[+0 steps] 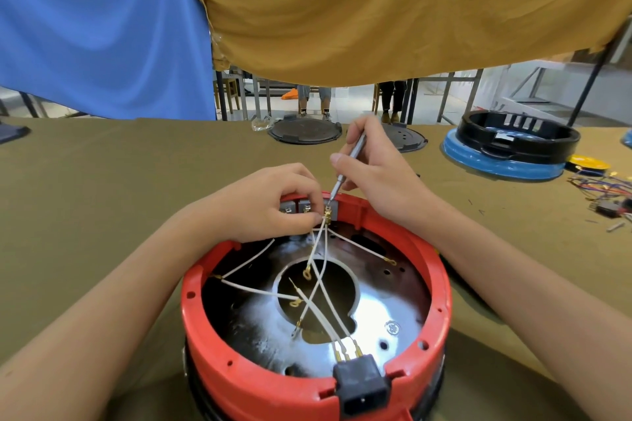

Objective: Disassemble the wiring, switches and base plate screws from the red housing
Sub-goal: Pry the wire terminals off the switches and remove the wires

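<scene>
Right hand [372, 171] pinching slim screwdriver [345, 169], shaft slanting down-left onto brass terminal [327, 215] at switches [301, 207] on red housing [318, 376] far rim, left hand [270, 205] gripping wires [319, 270] just beside.

I see the housing [314, 335] below both hands, wires [318, 287] inside it, the plug socket [362, 386] nearest me; my left hand [273, 202] sits left of my right hand [376, 174], discs [304, 131] beyond them.

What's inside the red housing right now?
White wires with brass ends cross a shiny metal plate inside the red housing. Whatever lies beneath the plate is hidden.
</scene>
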`<state>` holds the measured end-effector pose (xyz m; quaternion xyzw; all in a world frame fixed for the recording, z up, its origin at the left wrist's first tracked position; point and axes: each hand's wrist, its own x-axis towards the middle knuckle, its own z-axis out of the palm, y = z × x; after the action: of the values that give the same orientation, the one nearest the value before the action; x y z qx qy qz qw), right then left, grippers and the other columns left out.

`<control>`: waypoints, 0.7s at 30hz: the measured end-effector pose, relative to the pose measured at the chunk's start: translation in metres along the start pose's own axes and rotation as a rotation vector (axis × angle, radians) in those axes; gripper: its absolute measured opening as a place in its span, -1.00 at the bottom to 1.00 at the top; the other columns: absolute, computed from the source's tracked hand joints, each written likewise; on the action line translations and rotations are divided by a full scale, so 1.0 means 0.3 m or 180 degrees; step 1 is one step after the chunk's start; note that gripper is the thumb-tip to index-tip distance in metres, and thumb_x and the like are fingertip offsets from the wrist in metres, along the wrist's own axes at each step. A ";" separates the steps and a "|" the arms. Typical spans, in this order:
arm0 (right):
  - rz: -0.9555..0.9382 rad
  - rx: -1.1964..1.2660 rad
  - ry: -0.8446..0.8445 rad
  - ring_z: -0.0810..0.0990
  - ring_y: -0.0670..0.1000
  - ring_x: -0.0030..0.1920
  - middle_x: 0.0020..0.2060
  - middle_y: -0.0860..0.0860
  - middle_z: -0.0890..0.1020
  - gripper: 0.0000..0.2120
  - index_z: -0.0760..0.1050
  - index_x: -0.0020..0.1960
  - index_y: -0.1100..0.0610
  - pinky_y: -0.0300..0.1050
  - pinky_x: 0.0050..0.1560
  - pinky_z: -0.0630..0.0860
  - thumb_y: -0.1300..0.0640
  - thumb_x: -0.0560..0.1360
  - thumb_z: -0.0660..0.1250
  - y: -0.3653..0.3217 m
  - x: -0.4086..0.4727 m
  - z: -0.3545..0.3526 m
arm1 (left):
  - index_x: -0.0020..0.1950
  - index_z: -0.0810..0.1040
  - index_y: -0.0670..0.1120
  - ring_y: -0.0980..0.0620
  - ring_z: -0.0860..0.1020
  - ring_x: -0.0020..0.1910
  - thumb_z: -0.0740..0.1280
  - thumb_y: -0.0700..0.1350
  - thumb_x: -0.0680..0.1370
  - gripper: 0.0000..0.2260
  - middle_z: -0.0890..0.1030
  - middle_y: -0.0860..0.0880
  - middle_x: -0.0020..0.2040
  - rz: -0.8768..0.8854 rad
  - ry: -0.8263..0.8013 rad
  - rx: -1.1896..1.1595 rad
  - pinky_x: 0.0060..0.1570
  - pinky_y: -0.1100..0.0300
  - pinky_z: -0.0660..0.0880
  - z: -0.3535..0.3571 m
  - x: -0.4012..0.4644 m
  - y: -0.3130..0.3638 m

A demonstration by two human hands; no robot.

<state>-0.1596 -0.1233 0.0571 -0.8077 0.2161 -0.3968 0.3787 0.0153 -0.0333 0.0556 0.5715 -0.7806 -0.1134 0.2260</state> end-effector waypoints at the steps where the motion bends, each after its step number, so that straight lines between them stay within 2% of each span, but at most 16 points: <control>1: -0.0021 -0.0055 -0.0019 0.44 0.14 -0.21 -0.17 0.15 0.46 -0.80 0.25 0.00 0.03 0.34 -0.10 0.51 0.25 0.62 0.26 -0.001 0.000 0.000 | -0.17 0.60 0.19 0.20 0.52 0.15 0.42 -0.03 0.52 -0.89 0.52 0.14 0.14 0.0007 0.0031 -0.0050 0.28 0.10 0.41 0.000 0.000 0.000; 4: -0.0029 -0.0002 0.0043 0.45 0.11 -0.21 -0.20 0.11 0.46 -0.81 0.26 0.00 0.03 0.26 -0.10 0.52 0.23 0.62 0.27 0.002 0.000 -0.001 | -0.19 0.62 0.14 0.22 0.52 0.20 0.41 0.06 0.47 -0.95 0.52 0.18 0.16 0.0027 0.0170 -0.0430 0.30 0.11 0.42 -0.003 -0.004 0.004; 6: 0.0001 0.0149 0.0176 0.48 0.04 -0.23 -0.22 0.03 0.46 -0.84 0.28 0.02 0.08 0.06 -0.16 0.57 0.22 0.63 0.27 0.010 0.002 -0.004 | -0.19 0.62 0.14 0.22 0.52 0.21 0.38 0.11 0.44 -0.91 0.53 0.20 0.16 0.0008 0.0247 -0.0681 0.30 0.10 0.42 -0.008 -0.008 0.005; 9: -0.0024 0.0467 0.0367 0.54 -0.05 -0.30 -0.21 0.05 0.45 -0.84 0.27 0.02 0.10 -0.20 -0.25 0.56 0.22 0.63 0.27 0.021 0.001 -0.006 | -0.18 0.63 0.13 0.17 0.58 0.12 0.41 0.03 0.48 -0.96 0.57 0.17 0.13 0.0001 0.0366 -0.0897 0.22 0.07 0.52 -0.011 -0.010 0.006; 12: -0.0192 0.0679 0.0604 0.62 -0.06 -0.31 -0.19 0.06 0.48 -0.83 0.27 0.03 0.06 -0.20 -0.22 0.60 0.26 0.64 0.24 0.018 0.000 -0.012 | -0.12 0.63 0.01 0.01 0.63 -0.09 0.41 -0.12 0.56 -0.93 0.62 0.11 -0.07 0.0062 0.0647 -0.0830 0.10 0.00 0.57 -0.015 -0.006 0.002; 14: -0.0431 0.0685 0.0719 0.69 0.00 -0.23 -0.16 0.06 0.48 -0.81 0.27 0.05 0.02 -0.09 -0.14 0.65 0.29 0.66 0.19 0.010 -0.002 -0.013 | -0.10 0.62 0.01 -0.01 0.59 -0.21 0.40 -0.13 0.58 -0.93 0.62 0.05 -0.20 0.0105 0.0857 -0.0672 -0.05 0.05 0.57 -0.018 -0.005 0.003; 15: -0.0581 0.0616 0.0756 0.70 0.03 -0.20 -0.15 0.07 0.48 -0.78 0.27 0.07 -0.01 -0.05 -0.11 0.66 0.31 0.67 0.15 0.006 -0.004 -0.013 | -0.10 0.63 0.03 0.02 0.55 -0.29 0.40 -0.11 0.58 -0.93 0.60 0.06 -0.26 0.0122 0.0969 -0.0632 -0.18 0.10 0.55 -0.021 -0.006 0.002; 17: -0.0912 0.0182 0.0819 0.65 -0.03 -0.20 -0.15 0.05 0.50 -0.74 0.29 0.10 -0.05 -0.13 -0.11 0.60 0.33 0.67 0.10 -0.003 -0.013 -0.010 | -0.08 0.63 0.07 0.09 0.46 -0.39 0.41 -0.07 0.57 -0.95 0.55 0.08 -0.32 0.0101 0.1189 -0.0637 -0.33 0.19 0.43 -0.024 -0.007 -0.002; 19: -0.1223 -0.0419 0.0735 0.49 -0.15 -0.23 -0.18 -0.03 0.48 -0.81 0.35 0.12 -0.01 -0.31 -0.14 0.42 0.28 0.67 0.14 -0.008 -0.024 -0.010 | -0.06 0.64 0.08 0.08 0.47 -0.42 0.42 -0.05 0.56 -0.97 0.56 0.06 -0.29 0.0041 0.1339 -0.0707 -0.35 0.16 0.43 -0.029 -0.005 -0.003; 21: -0.1283 -0.0750 0.0479 0.41 -0.18 -0.24 -0.21 -0.10 0.45 -0.95 0.42 0.11 0.04 -0.38 -0.17 0.33 0.14 0.65 0.24 -0.011 -0.032 -0.010 | -0.03 0.64 0.04 0.02 0.55 -0.42 0.42 -0.06 0.56 -0.98 0.58 0.02 -0.25 0.0038 0.1418 -0.0878 -0.35 0.06 0.48 -0.033 -0.003 0.004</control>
<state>-0.1676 -0.1164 0.0565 -0.8413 0.1230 -0.4955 0.1778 0.0194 -0.0314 0.0645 0.5416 -0.6921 -0.0887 0.4688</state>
